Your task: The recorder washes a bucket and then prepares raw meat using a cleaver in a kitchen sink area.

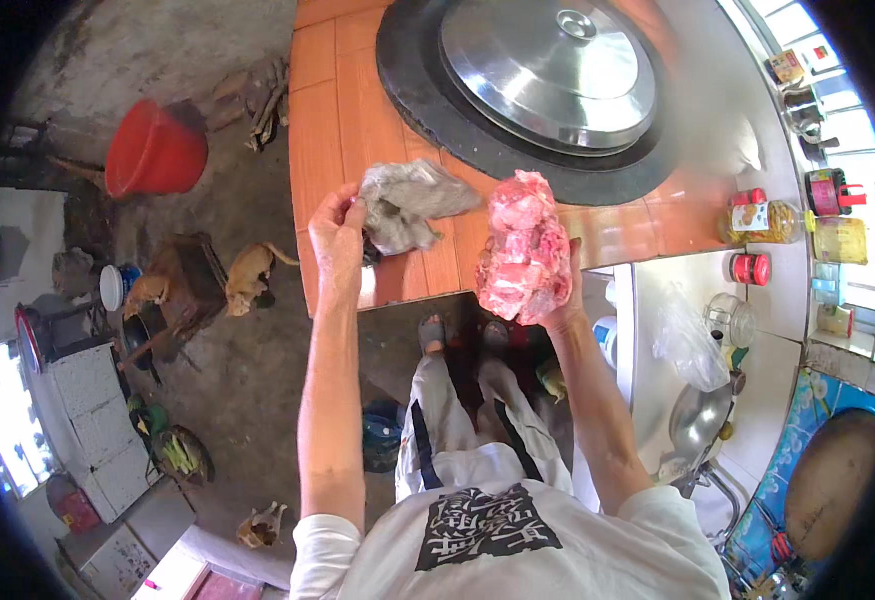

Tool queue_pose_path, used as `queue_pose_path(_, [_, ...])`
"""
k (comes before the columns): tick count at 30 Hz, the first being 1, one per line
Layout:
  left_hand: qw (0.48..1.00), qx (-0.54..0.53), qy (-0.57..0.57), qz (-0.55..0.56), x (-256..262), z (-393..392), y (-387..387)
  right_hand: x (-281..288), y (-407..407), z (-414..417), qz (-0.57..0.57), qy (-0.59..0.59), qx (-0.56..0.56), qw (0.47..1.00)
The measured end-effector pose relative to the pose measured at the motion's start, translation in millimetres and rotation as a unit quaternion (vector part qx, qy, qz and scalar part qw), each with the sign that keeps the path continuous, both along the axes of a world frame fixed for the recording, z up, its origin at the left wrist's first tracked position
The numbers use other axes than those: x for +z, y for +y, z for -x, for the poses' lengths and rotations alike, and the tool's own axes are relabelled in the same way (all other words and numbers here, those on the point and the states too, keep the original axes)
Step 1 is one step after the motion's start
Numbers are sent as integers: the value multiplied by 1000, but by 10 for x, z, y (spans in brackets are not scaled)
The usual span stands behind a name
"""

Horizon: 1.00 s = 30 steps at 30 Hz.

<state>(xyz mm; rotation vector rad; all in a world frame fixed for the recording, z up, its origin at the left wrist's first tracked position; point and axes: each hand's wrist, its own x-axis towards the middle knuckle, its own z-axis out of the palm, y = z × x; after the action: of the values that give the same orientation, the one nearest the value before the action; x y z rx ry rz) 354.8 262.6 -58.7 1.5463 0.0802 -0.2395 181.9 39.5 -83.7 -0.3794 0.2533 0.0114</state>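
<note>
My right hand [563,304] holds a large chunk of raw meat [523,255], pink and red with whitish fat and what looks like bone, over the counter's front edge. My left hand [341,217] pinches the left end of a crumpled greyish cloth or bag [411,202] above the orange tiled counter [317,97]. Thumb and fingers of that hand meet at its edge. Behind both hands a shiny domed metal lid [550,67] covers a round cooking place with a dark rim [407,82].
Jars [764,222] stand at the counter's right, near the window. Below are a clear plastic bag [689,341] and a metal wok [700,420]. On the floor at left are a red bucket [156,150], a cat [250,277] by a wooden stool [189,277], and another cat [261,525].
</note>
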Motion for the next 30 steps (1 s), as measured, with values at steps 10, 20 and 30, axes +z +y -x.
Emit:
queue_pose_path(10, [963,-70,152,211,525,291,-149,586,-75,112,103,-49,35,993])
queue_pose_path(20, [940,-27,-205,-273,333,825,-85,271,-35,132,55,59,-7,997])
queue_pose_path(30, [993,-58,-30,-97,315,1480,-560,764,412,-1,416,192,17,889])
